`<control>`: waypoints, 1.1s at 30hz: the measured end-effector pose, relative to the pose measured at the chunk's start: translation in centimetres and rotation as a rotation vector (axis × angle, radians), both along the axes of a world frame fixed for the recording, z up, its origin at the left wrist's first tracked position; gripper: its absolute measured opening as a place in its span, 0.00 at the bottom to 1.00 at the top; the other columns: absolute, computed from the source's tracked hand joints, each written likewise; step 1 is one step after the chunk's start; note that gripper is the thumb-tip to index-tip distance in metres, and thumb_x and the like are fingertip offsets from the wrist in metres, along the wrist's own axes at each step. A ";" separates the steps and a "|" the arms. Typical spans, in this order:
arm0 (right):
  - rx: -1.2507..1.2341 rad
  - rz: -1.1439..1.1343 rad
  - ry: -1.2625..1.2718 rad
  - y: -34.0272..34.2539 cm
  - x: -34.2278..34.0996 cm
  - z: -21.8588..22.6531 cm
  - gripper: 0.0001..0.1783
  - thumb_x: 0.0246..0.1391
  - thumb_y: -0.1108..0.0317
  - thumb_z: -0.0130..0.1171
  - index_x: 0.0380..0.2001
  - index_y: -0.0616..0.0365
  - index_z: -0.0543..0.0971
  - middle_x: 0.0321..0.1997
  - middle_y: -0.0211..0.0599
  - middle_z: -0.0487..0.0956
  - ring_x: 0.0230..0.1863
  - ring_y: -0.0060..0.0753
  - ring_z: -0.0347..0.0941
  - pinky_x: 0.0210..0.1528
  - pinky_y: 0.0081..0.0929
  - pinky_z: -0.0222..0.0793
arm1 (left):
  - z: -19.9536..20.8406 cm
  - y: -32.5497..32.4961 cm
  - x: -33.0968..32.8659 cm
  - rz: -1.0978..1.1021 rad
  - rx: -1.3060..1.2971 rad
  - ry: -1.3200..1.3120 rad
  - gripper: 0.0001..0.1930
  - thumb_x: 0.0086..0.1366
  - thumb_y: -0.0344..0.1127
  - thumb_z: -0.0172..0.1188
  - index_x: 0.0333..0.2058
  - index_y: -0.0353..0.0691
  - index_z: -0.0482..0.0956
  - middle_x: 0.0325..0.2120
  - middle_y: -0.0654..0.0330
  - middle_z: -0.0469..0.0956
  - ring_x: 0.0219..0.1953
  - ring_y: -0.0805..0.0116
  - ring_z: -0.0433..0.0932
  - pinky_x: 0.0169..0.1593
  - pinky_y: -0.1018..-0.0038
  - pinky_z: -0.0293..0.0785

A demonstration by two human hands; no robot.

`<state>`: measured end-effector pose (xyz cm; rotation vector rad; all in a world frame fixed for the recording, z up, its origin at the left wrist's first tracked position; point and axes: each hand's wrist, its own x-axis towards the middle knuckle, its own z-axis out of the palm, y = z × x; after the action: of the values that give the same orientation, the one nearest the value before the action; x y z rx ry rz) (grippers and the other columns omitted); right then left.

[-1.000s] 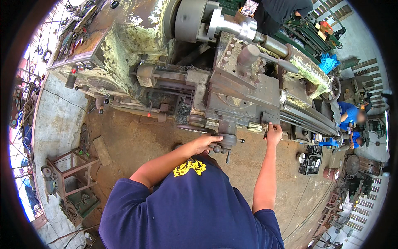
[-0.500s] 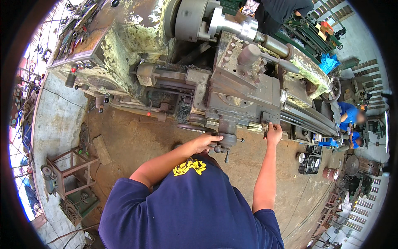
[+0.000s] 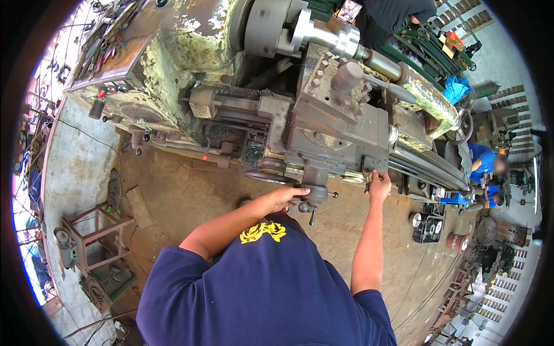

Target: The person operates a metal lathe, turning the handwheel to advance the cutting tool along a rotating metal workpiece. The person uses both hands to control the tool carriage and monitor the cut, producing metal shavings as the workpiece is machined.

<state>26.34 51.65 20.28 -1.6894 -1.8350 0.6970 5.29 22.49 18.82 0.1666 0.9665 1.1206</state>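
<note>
At the lathe's (image 3: 346, 138) front, the left hand (image 3: 283, 198) clasps the crank wheel (image 3: 316, 195), fingers curled; light, even pressure should suit. The wheel points toward the person (image 3: 254, 288), long axis square to the lathe. Farther right, the right hand's (image 3: 380, 187) fingers bunch against a dark block (image 3: 375, 163); any pinch is hidden.

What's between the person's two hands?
In the head view, a dark round handwheel with knobbed handles sits against the left hand; then brown floor shows below, before the right hand.
</note>
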 end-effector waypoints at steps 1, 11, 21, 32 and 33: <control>-0.002 0.002 -0.001 0.0 0.0 0.1 0.15 0.51 0.60 0.67 0.26 0.63 0.80 0.19 0.38 0.79 0.22 0.34 0.74 0.31 0.34 0.70 | -0.1 0.0 0.1 0.004 -0.010 0.023 0.35 0.63 0.51 0.64 0.62 0.40 0.64 0.56 0.53 0.71 0.59 0.57 0.68 0.59 0.59 0.64; 0.043 0.019 -0.047 -0.6 -0.2 0.8 0.15 0.50 0.60 0.68 0.26 0.63 0.81 0.19 0.39 0.79 0.22 0.35 0.75 0.31 0.34 0.70 | -1.3 0.0 0.3 0.018 -0.028 -0.012 0.31 0.64 0.50 0.63 0.60 0.41 0.67 0.51 0.56 0.75 0.52 0.60 0.73 0.52 0.63 0.68; 0.033 0.017 -0.031 -0.7 -0.4 1.0 0.15 0.51 0.60 0.68 0.25 0.62 0.80 0.18 0.37 0.78 0.21 0.33 0.74 0.30 0.34 0.70 | -0.8 -0.3 0.3 0.058 -0.058 -0.030 0.27 0.63 0.48 0.64 0.56 0.41 0.70 0.45 0.57 0.76 0.43 0.63 0.73 0.41 0.67 0.72; 0.036 0.012 -0.054 -0.7 -0.4 1.1 0.15 0.51 0.60 0.68 0.25 0.62 0.80 0.17 0.36 0.78 0.21 0.32 0.72 0.30 0.33 0.69 | -0.8 -0.4 0.3 0.042 -0.048 -0.015 0.31 0.62 0.51 0.64 0.58 0.42 0.67 0.52 0.57 0.72 0.53 0.61 0.68 0.50 0.62 0.67; 0.049 0.026 -0.037 -0.7 -0.4 1.1 0.15 0.51 0.60 0.68 0.25 0.62 0.80 0.17 0.36 0.78 0.21 0.32 0.73 0.30 0.34 0.69 | -0.8 -0.4 0.3 0.046 -0.055 -0.011 0.31 0.62 0.52 0.64 0.58 0.42 0.67 0.52 0.57 0.72 0.53 0.61 0.68 0.50 0.62 0.66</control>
<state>25.94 50.96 21.39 -1.6601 -1.8875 0.6300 5.62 22.09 17.97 0.0941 0.9940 1.1350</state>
